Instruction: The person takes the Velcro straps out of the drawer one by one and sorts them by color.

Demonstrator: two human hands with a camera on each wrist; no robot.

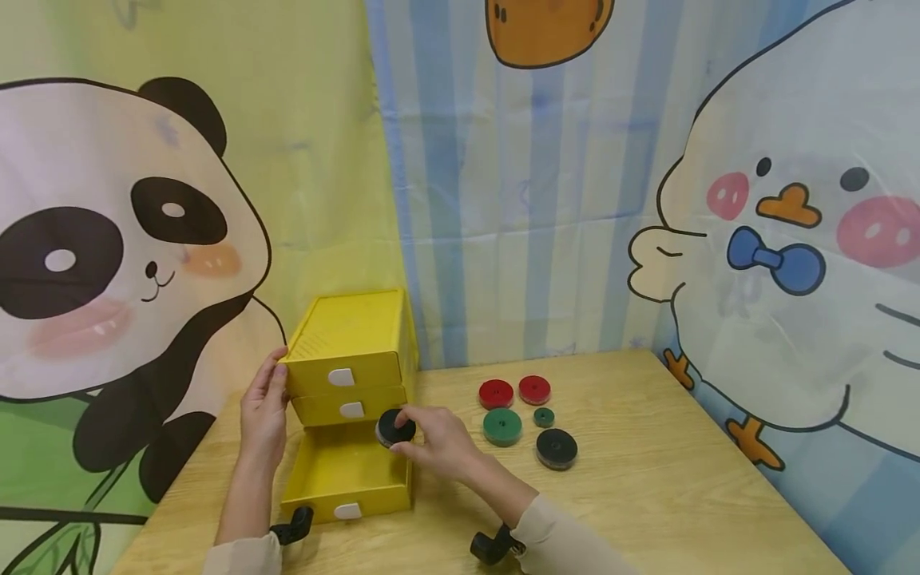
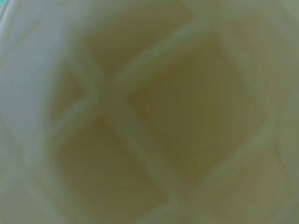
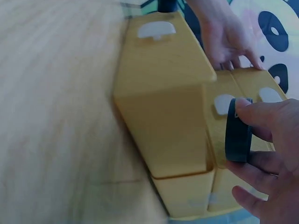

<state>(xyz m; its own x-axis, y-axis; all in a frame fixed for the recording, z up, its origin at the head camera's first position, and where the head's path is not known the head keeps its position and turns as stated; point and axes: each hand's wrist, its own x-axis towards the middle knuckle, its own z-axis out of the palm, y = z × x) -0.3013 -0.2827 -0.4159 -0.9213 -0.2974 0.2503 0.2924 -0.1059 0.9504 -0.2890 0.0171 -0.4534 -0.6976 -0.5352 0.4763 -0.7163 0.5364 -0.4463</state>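
Note:
My right hand [image 1: 440, 444] pinches a black round disc [image 1: 390, 429] between thumb and fingers, over the right side of a pulled-out bottom drawer [image 1: 334, 471]. The right wrist view shows the disc edge-on near the drawer fronts, its other fingers spread below. The drawer belongs to a yellow three-drawer box [image 1: 352, 323] with white pull tabs; nothing lies on its visible floor. My left hand [image 1: 262, 411] touches the box's left side near the upper front corner, fingers fairly straight. The left wrist view has only a blurred yellowish surface with a pale lattice.
Right of the box, two red discs [image 1: 496, 394], a large green disc [image 1: 502, 427], a small green disc [image 1: 544, 417] and another black disc [image 1: 557, 449] lie on the wooden table [image 1: 647, 495]. Behind hangs a cartoon-printed curtain [image 1: 503, 200].

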